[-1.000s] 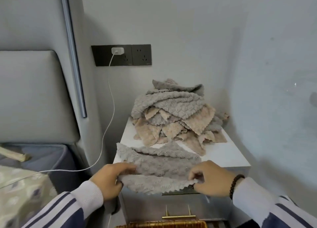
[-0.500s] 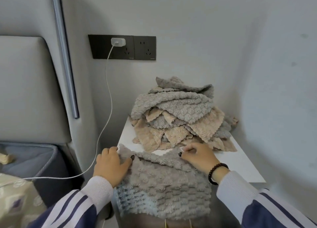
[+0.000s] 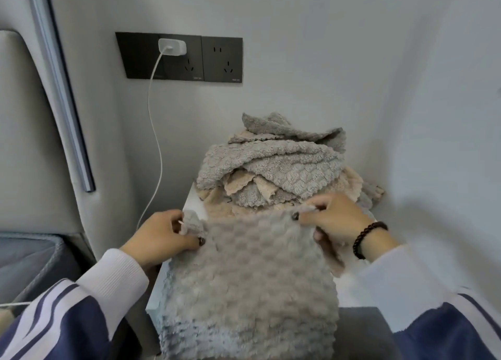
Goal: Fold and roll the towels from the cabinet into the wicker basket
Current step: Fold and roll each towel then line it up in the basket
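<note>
Nearest the person, the grey towel (image 3: pixel 249 286) drapes from both hands toward the body, its lower part hanging over the front edge of the white cabinet top (image 3: pixel 349 292) and its long axis running away from the hands toward the wearer. The left hand (image 3: pixel 162 237) pinches the far left corner and the right hand (image 3: pixel 336 218) pinches the far right corner, equally near, so a fold would likely bring that held edge over the hanging end. Just beyond the hands lies the heap of unfolded towels (image 3: pixel 271 170); the wicker basket is out of view.
</note>
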Action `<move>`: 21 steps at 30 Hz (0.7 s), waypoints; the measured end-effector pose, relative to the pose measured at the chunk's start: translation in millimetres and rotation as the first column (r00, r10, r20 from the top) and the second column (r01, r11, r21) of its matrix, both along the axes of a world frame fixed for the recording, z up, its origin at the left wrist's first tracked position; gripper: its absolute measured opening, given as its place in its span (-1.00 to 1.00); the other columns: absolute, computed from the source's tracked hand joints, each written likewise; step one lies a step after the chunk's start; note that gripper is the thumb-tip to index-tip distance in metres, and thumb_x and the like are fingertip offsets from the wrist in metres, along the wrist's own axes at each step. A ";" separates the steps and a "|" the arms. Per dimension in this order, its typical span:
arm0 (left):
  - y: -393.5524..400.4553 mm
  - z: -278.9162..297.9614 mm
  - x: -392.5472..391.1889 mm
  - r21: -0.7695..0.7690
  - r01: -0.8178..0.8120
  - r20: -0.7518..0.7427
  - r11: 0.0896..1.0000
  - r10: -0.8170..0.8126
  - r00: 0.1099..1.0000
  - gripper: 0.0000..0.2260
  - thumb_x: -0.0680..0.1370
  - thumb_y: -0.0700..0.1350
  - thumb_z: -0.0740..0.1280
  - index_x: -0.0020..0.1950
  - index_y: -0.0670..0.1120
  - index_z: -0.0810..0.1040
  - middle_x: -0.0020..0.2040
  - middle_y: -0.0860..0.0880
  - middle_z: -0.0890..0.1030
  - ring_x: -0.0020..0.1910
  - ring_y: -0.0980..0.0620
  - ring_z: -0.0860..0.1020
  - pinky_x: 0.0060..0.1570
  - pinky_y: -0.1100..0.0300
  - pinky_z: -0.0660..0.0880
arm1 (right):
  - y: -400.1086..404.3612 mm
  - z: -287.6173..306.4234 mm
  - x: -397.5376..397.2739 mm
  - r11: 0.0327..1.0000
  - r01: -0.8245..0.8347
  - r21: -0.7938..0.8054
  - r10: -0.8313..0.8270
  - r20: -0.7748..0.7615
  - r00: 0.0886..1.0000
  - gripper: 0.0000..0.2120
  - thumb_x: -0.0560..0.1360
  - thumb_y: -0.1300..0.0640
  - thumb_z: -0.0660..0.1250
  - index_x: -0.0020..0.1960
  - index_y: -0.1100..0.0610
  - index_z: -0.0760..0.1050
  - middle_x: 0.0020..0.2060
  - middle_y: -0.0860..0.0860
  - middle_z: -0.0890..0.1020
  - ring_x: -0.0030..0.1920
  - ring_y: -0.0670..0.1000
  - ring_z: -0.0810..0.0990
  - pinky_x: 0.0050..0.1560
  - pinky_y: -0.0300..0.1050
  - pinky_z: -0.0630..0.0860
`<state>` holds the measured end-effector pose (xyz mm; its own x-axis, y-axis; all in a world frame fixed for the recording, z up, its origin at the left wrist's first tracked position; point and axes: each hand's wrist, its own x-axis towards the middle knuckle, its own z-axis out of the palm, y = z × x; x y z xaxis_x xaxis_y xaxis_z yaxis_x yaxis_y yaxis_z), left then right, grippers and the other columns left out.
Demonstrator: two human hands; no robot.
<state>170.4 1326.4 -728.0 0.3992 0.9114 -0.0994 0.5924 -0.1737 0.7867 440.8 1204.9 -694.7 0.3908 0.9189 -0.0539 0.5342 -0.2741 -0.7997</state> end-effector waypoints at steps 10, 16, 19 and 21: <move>8.2 -1.0 21.5 -0.234 -0.270 0.381 0.934 0.344 0.858 -0.93 0.50 -0.29 0.37 -0.09 -0.13 0.58 -0.54 -0.05 0.53 -0.62 0.11 0.46 -0.63 0.33 0.37 | 4.0 7.5 0.6 0.985 0.087 0.148 -0.005 -0.483 0.876 -0.81 0.61 0.22 0.20 0.21 0.09 0.45 -0.02 0.04 0.54 -0.17 0.13 0.71 -0.38 -0.11 0.63; 11.4 2.1 24.0 -0.351 -0.188 0.511 0.917 0.356 0.782 -0.97 0.55 -0.28 0.31 -0.05 -0.20 0.55 -0.33 -0.07 0.61 -0.38 0.04 0.65 -0.57 0.35 0.45 | 11.9 0.3 -0.7 0.980 0.136 0.145 -0.044 -0.509 0.860 -0.73 0.60 0.34 0.16 0.11 0.11 0.58 0.24 0.09 0.44 -0.20 0.16 0.71 -0.30 -0.09 0.65; 12.3 3.3 24.7 -0.342 -0.167 0.605 0.925 0.352 0.714 -0.93 0.59 -0.28 0.27 -0.02 -0.18 0.54 -0.05 -0.18 0.66 -0.09 -0.05 0.69 -0.29 0.27 0.62 | 15.5 -2.9 -1.4 0.962 0.188 0.197 -0.058 -0.526 0.849 -0.74 0.60 0.31 0.18 0.07 0.08 0.59 0.17 0.08 0.51 -0.17 0.12 0.71 -0.25 -0.07 0.66; 13.1 2.1 24.3 -0.294 -0.155 0.663 0.943 0.318 0.678 -0.88 0.60 -0.29 0.24 0.00 -0.16 0.56 0.03 -0.20 0.65 -0.02 -0.05 0.67 -0.08 0.18 0.62 | 17.5 -5.3 0.0 0.948 0.204 0.246 -0.058 -0.496 0.867 -0.76 0.59 0.26 0.22 0.04 0.02 0.62 0.16 0.02 0.55 -0.09 0.05 0.71 -0.13 -0.02 0.66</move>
